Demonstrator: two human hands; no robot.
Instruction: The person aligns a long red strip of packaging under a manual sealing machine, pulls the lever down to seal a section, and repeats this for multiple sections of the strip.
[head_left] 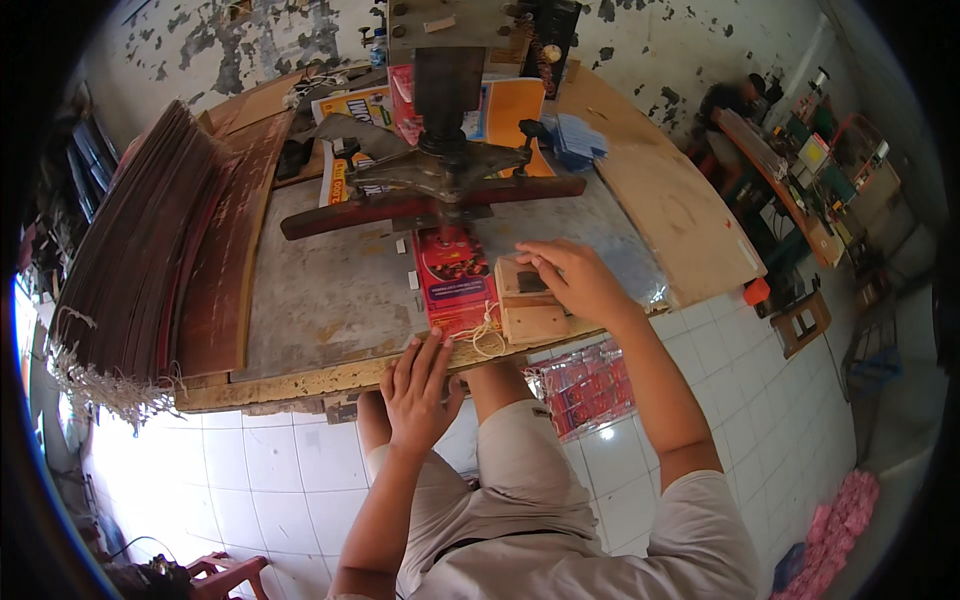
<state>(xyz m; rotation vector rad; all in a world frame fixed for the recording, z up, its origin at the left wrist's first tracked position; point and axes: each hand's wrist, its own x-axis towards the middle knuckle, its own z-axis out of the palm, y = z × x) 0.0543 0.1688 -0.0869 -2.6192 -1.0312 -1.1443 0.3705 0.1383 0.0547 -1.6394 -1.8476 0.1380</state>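
I see the person's left hand (418,395) palm down at the table's near edge, its fingers straight and slightly apart, the tips beside the lower left corner of a red printed packet (452,280); from my end I can't tell whether they touch it. The right hand (575,285) is bent over a small wooden block (535,322), thumb and forefinger close together above its far end; I can't tell how firmly it grips, if at all. The packet lies flat on the grey tabletop (320,310), just left of the block, its far end beneath the press (445,185) with its long red crossbar. A pale string (486,328) loops over the packet's near right corner. To the left I have a thick row of dark red sheets (140,240); another person (738,98) is at the far right.
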